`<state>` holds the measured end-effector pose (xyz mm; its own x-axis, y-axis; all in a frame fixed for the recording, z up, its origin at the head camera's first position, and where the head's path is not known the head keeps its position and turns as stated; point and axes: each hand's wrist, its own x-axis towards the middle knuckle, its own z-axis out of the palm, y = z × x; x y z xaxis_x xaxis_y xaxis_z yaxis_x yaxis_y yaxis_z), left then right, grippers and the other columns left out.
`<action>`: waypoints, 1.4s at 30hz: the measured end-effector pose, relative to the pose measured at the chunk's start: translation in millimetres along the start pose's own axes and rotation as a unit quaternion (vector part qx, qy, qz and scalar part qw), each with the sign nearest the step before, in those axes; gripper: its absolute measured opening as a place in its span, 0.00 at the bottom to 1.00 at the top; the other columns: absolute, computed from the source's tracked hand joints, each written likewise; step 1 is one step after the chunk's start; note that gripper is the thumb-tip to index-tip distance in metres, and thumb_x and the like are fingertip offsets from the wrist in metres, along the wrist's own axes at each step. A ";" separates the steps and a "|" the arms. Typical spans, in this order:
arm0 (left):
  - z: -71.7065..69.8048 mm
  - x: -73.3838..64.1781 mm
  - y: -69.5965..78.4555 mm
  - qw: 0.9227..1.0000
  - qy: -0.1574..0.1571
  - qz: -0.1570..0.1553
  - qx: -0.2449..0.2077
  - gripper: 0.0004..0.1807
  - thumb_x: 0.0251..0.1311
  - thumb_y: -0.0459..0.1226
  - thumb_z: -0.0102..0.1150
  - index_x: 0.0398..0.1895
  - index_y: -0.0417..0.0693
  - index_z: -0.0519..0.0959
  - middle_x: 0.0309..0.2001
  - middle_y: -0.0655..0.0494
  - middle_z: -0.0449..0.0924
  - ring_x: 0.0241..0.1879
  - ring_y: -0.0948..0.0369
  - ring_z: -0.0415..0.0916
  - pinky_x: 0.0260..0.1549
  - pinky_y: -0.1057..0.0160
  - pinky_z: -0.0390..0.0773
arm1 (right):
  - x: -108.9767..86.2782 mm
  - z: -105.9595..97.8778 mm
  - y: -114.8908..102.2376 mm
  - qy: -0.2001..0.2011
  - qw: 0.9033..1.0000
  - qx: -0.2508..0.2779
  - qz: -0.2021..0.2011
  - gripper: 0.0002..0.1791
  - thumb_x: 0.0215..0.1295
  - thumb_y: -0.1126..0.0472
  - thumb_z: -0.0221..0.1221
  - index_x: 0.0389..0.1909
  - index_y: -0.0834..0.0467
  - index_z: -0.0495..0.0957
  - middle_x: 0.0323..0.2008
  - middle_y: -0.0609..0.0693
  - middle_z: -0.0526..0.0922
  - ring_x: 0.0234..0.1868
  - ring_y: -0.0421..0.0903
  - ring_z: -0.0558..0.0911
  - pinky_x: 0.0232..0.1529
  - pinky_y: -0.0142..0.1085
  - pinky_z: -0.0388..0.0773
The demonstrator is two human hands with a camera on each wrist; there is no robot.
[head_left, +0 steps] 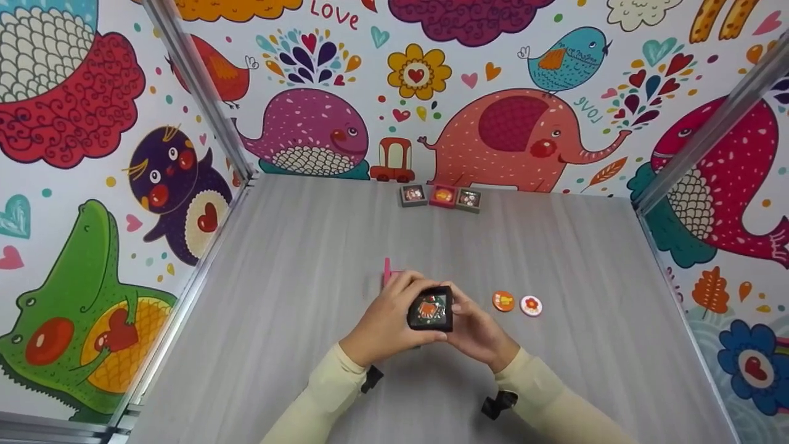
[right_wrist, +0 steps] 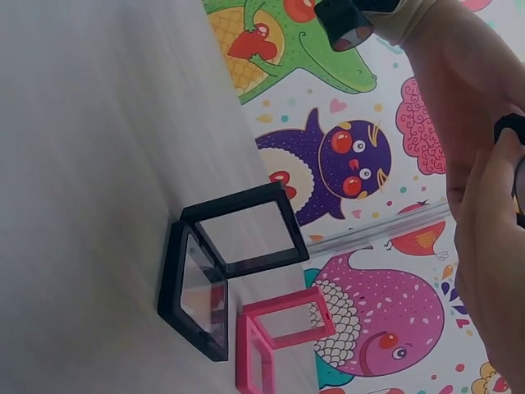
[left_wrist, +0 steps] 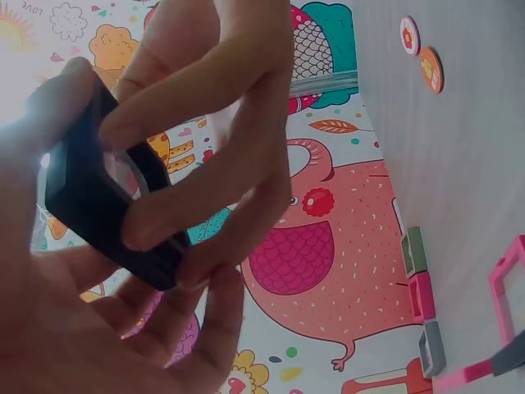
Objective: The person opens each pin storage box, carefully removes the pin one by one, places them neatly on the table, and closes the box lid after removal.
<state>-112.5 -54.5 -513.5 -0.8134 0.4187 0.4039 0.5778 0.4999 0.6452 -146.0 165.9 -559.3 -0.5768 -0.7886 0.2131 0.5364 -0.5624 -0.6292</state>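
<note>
A small black square display case (head_left: 430,327) is held up over the table between both hands, with an orange picture on a dark ground behind its clear face. My left hand (head_left: 385,320) grips it around the left side, thumb along the near edge and fingers over the far edge. From the right, my right hand (head_left: 478,327) touches the same case. In the left wrist view, right-hand fingers press on the face of the case (left_wrist: 78,197), where a round badge (left_wrist: 123,174) shows partly. The right wrist view catches only a sliver of the case.
On the table stand an open dark hinged case (right_wrist: 246,230) and an open pink case (right_wrist: 287,320), mostly hidden by my hands in the head view. An orange badge (head_left: 503,301) and a white flower badge (head_left: 531,306) lie rightward. Grey (head_left: 413,195), pink (head_left: 442,196) and green (head_left: 468,200) cases line the back.
</note>
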 end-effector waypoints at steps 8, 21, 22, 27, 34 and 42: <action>0.5 1.7 0.1 1.000 0.014 0.022 0.013 0.45 0.47 0.54 0.89 0.69 0.56 0.80 0.58 0.61 0.75 0.57 0.60 0.71 0.57 0.53 0.78 | 3.8 0.3 9.6 -0.002 1.000 0.025 -0.007 0.20 0.78 0.63 0.52 0.67 0.52 0.71 0.63 0.57 0.76 0.60 0.52 0.80 0.58 0.42 0.83; -1.5 0.1 -1.6 0.999 0.038 -0.002 0.028 0.50 0.38 0.59 0.90 0.66 0.51 0.80 0.57 0.60 0.74 0.58 0.59 0.71 0.59 0.49 0.75 | 1.6 4.6 14.9 0.030 0.996 0.085 -0.009 0.26 0.83 0.63 0.49 0.78 0.51 0.67 0.70 0.61 0.72 0.66 0.57 0.77 0.64 0.47 0.80; -2.1 0.0 -1.2 0.999 0.039 -0.004 0.024 0.50 0.37 0.58 0.90 0.66 0.51 0.80 0.57 0.60 0.74 0.58 0.59 0.71 0.59 0.49 0.75 | 1.0 4.4 14.8 0.030 0.995 0.089 -0.011 0.26 0.84 0.63 0.49 0.78 0.52 0.67 0.71 0.62 0.72 0.67 0.58 0.77 0.65 0.48 0.80; -4.9 -0.9 -1.5 0.998 0.049 -0.026 -0.042 0.46 0.47 0.53 0.89 0.67 0.50 0.76 0.59 0.61 0.74 0.60 0.60 0.69 0.61 0.51 0.74 | -0.8 0.3 14.0 0.029 0.992 0.118 -0.020 0.27 0.81 0.66 0.47 0.78 0.54 0.66 0.72 0.64 0.70 0.67 0.60 0.77 0.69 0.53 0.76; -13.2 -4.7 -5.0 0.985 0.040 -0.064 -0.155 0.45 0.55 0.49 0.86 0.72 0.53 0.69 0.60 0.60 0.74 0.60 0.59 0.73 0.59 0.52 0.82 | -2.8 -7.6 9.6 0.032 0.988 0.150 -0.030 0.21 0.79 0.68 0.48 0.70 0.58 0.66 0.70 0.64 0.70 0.70 0.61 0.75 0.74 0.59 0.69; -8.7 -8.1 -9.3 0.969 0.060 -0.062 -0.232 0.48 0.48 0.42 0.90 0.73 0.52 0.72 0.64 0.55 0.74 0.62 0.55 0.75 0.61 0.56 0.83 | -7.0 -14.9 -0.3 0.041 0.999 0.027 -0.017 0.19 0.83 0.66 0.39 0.65 0.54 0.71 0.64 0.58 0.74 0.63 0.54 0.80 0.66 0.47 0.79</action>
<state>-111.8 -69.1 -517.1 -0.8923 0.2732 0.3594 0.4055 0.1351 0.9040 -151.3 175.3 -571.7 -0.6421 -0.7475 0.1701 0.5475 -0.6024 -0.5808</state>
